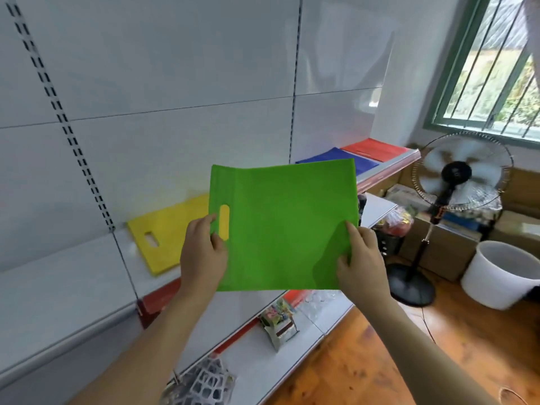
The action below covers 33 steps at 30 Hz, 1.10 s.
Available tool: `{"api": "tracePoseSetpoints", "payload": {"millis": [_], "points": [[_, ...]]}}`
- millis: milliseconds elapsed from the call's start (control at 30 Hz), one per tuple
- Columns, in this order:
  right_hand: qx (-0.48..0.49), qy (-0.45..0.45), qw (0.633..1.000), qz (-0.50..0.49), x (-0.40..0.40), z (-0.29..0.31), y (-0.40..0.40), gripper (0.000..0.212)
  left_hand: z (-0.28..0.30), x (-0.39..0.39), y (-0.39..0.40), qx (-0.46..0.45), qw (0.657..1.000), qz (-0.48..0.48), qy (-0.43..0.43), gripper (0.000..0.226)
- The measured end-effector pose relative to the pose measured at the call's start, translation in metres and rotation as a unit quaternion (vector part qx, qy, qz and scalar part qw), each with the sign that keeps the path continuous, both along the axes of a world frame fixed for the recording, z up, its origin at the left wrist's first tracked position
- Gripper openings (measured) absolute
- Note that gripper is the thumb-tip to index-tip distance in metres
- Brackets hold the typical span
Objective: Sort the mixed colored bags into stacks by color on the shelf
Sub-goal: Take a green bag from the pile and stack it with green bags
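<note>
With your left hand (201, 255) and right hand (362, 258) each pinching an edge of the green bag (286, 226), held flat above the shelf (87, 273), lower it level between the yellow stack (166, 232) and the blue stack (336, 156), edges straight.
</note>
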State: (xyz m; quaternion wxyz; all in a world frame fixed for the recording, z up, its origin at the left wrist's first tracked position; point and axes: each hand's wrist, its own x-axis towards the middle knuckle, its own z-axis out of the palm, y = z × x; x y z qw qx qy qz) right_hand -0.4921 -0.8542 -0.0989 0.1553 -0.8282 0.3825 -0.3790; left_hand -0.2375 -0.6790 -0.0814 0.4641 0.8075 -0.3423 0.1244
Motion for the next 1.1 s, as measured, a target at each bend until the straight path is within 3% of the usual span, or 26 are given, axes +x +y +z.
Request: {"api": "tracePoseSetpoints", "payload": {"millis": [467,800,1100], "points": [[-0.026,0.026,0.999,0.030,0.065,0.019,-0.192,0.051,-0.017,0.051,-0.186,0.017,0.999,0.005,0.042,0.046],[0.000,0.066,0.991,0.114,0.139,-0.003,-0.308,0.054,-0.031,0.080,-0.243,0.050,0.992,0.101,0.057,0.040],[0.012,0.137,0.961,0.241,0.198,-0.017,-0.399,0.054,-0.051,0.078,-0.287,0.178,0.954,0.222,0.099,0.044]]}}
